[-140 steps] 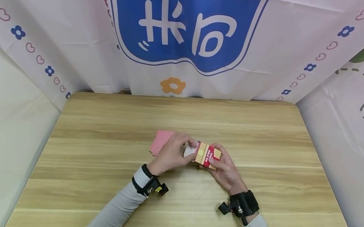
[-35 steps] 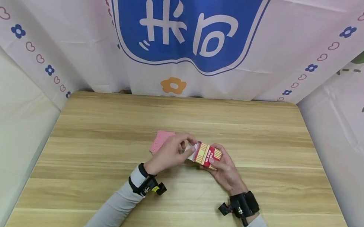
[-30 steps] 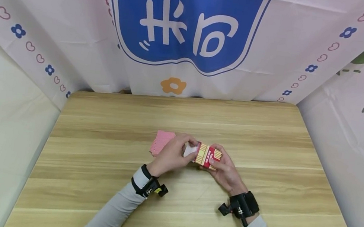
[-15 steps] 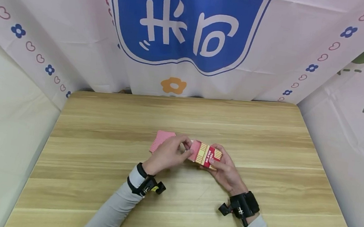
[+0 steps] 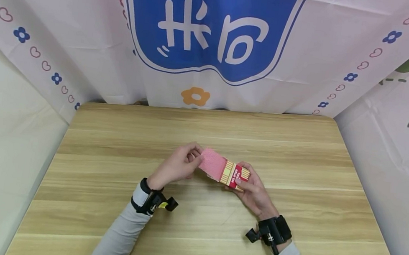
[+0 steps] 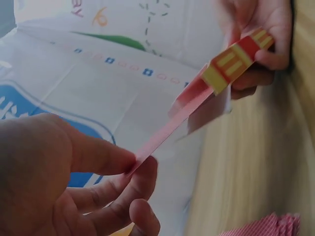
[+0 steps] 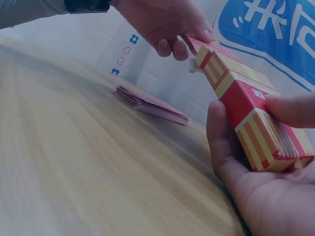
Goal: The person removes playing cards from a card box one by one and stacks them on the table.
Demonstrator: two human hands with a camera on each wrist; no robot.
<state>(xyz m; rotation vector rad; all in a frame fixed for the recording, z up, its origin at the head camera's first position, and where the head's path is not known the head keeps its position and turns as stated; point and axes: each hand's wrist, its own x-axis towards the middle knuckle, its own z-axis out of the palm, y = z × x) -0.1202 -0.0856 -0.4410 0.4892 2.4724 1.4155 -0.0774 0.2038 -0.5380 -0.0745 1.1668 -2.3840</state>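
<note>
Okay, so both hands are busy with the same pack of cards. Right hand [image 5: 253,196] grips the card box [image 5: 228,174], red with yellow stripes and small white lettering on its red band, thumb on the printed face and fingers wrapped round the side. From the box, that hand sits at about four o'clock in the head view. Left hand [image 5: 175,164] is over at nine o'clock, pinching the far edge of the pink patterned cards [image 5: 211,163] between thumb and fingertips. Those cards stretch from the box's mouth towards ten o'clock; can't tell how many there are, or how much is tucked inside. A pale flap [image 7: 195,65] pokes out beside that mouth.

There's also a neat-ish card stack [image 7: 150,106] lying on the wooden table [image 5: 300,155], at nine o'clock from the box in the right wrist view, well apart from it. Box and pinched cards are held up off the tabletop. Up at twelve o'clock hangs a white backdrop [image 5: 171,90] with a blue badge [image 5: 212,57] and an orange flower [image 5: 184,95].
</note>
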